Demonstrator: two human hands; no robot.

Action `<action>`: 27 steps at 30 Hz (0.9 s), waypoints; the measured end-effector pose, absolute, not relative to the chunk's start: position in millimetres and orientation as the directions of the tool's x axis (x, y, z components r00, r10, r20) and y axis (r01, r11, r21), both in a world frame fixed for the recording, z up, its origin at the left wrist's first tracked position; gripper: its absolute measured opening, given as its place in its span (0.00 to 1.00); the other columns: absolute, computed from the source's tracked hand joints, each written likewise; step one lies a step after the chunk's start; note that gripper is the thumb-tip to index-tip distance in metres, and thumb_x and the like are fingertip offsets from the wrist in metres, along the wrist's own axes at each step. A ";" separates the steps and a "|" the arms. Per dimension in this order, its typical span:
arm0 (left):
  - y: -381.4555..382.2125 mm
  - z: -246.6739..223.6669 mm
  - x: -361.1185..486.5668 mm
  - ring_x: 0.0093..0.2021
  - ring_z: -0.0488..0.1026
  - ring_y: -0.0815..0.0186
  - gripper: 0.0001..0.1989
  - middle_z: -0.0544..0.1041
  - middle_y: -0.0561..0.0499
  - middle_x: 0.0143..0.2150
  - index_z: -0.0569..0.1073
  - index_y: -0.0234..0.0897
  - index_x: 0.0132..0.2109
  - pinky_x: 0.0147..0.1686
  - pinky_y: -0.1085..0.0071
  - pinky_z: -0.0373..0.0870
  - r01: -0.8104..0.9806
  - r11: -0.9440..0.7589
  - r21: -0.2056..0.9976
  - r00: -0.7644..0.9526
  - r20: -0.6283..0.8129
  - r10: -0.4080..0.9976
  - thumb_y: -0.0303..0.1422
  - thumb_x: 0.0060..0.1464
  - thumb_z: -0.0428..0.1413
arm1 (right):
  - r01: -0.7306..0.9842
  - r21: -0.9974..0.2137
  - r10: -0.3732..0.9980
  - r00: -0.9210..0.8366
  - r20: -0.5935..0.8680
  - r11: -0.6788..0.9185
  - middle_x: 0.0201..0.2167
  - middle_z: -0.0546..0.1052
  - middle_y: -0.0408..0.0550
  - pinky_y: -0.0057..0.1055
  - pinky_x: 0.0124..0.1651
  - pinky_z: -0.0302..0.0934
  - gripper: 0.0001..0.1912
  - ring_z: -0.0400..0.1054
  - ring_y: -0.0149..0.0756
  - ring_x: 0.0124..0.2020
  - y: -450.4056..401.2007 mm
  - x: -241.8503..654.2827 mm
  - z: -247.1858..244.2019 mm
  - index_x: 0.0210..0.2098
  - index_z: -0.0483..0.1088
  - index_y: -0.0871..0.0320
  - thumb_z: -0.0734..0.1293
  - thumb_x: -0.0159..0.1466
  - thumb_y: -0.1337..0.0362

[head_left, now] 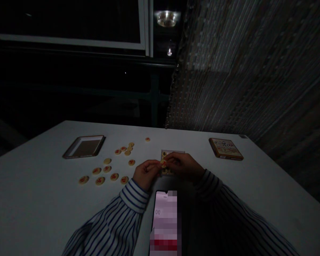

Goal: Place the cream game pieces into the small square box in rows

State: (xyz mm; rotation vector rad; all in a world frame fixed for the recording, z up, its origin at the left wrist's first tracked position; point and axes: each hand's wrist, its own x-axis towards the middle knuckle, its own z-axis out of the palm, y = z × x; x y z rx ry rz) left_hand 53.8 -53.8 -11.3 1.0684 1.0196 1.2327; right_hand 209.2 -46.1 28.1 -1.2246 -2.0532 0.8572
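Over a small pale box that holds several round pieces, my two hands meet. Between their fingertips is a Chinese chess piece with a red mark. My left hand pinches it from the left, thumb and forefinger together. From the right, the closed fingers of my right hand meet the same piece and cover much of the box. Pieces with dark marks lie in the box under the fingers.
Several loose Chinese chess pieces lie on the white table at left. An open box lid is at far left, a printed box at right. A lit phone lies in front. A bead curtain hangs behind.
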 end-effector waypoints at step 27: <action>-55.7 -12.9 56.2 0.18 0.64 0.75 0.15 0.73 0.52 0.20 0.73 0.31 0.29 0.18 0.78 0.59 -0.208 0.047 0.977 0.080 -0.031 0.996 0.37 0.32 0.60 | 0.647 -0.603 0.879 -0.416 0.234 0.467 0.28 0.74 0.44 0.24 0.32 0.58 0.11 0.67 0.28 0.29 -46.1 211.0 26.1 0.34 0.70 0.58 0.60 0.55 0.61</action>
